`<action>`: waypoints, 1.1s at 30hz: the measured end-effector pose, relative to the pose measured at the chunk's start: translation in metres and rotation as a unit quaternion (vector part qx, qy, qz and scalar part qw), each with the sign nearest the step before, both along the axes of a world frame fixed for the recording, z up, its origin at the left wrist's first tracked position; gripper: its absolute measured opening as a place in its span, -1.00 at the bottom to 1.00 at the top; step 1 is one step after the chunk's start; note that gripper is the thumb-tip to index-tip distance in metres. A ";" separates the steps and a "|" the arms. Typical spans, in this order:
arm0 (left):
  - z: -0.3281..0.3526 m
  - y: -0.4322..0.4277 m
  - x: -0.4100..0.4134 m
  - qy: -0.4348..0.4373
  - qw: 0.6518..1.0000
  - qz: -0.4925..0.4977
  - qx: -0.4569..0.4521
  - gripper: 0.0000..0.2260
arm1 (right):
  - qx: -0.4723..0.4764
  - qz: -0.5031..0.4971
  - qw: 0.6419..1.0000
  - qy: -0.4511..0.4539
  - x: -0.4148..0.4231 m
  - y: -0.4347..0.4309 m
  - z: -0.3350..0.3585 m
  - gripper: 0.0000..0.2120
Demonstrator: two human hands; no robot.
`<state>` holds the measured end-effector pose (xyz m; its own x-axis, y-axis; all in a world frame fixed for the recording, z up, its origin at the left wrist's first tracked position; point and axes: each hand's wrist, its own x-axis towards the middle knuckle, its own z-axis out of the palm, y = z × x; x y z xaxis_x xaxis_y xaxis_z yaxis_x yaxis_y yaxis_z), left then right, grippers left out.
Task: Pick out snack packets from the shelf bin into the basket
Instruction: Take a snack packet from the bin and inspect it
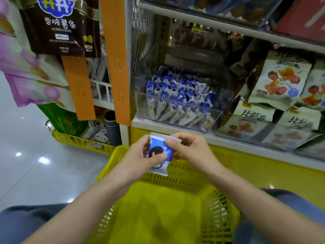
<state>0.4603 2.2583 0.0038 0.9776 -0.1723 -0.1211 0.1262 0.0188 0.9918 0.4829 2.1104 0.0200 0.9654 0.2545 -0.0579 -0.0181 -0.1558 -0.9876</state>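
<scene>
One packet out, held over the basket (175,175).
Your left hand (140,155) and right hand (191,148) both pinched the snack packet (161,152) above it, ready to drop.

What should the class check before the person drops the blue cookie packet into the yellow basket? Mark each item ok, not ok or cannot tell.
1. Grip: left hand and right hand both pinch the cookie packet: ok.
2. Position: packet hangs above the far edge of the yellow basket: ok.
3. Landing spot: visible basket floor is bare: ok.
4. Packet sealed and undamaged: cannot tell.
5. Supply: clear shelf bin holds more such packets: ok.
</scene>
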 end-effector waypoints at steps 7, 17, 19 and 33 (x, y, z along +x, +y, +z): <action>-0.003 -0.007 0.012 -0.048 0.997 0.056 0.012 -0.93 | -0.060 -0.036 0.996 -0.059 0.007 -0.002 -0.013 -0.83; -0.010 -0.007 0.027 0.050 0.969 0.219 -0.099 -0.79 | -0.080 0.009 0.997 -0.001 -0.002 0.004 -0.028 -0.84; -0.010 -0.007 0.029 0.066 0.961 0.227 -0.143 -0.76 | -0.010 0.002 1.000 0.026 0.000 0.004 -0.024 -0.90; -0.023 -0.011 0.024 -0.145 0.967 0.064 0.197 -0.73 | -0.343 0.008 0.897 -0.280 0.021 -0.026 -0.027 -0.89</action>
<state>0.4847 2.2475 -0.0191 0.9907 -0.0432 0.1291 -0.1358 -0.3714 0.9185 0.5040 2.0849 -0.0074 0.8886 0.3583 0.2863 0.4580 -0.7255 -0.5137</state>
